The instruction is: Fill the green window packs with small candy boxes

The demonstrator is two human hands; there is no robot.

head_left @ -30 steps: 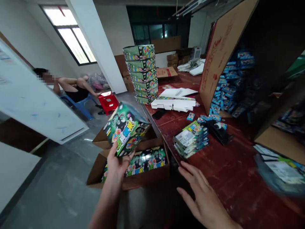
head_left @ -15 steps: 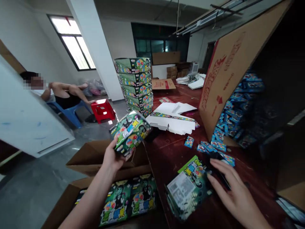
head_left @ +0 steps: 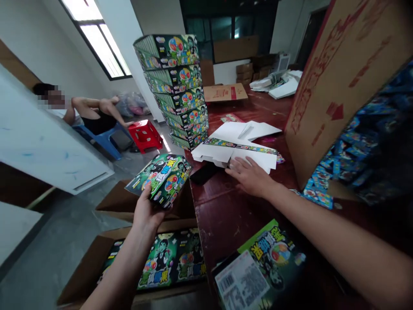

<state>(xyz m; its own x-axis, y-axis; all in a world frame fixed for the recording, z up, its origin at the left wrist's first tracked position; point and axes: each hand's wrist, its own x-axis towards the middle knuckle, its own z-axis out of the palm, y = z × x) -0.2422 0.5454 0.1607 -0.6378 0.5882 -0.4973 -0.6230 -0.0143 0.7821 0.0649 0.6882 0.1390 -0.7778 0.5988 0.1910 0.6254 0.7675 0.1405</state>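
Left hand [head_left: 149, 213] with its grip clamped on a green printed box [head_left: 164, 176], right hand [head_left: 248, 175] on white cardboard [head_left: 238, 155] over the red counter [head_left: 222, 211], fingers kinda spread apart.

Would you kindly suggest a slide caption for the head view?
Left hand holds a green printed box, right hand at the edge of white cardboard.

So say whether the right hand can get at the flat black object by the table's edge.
Likely yes: the right hand is near the flat black object; only white cardboard seems to overlap its far side.
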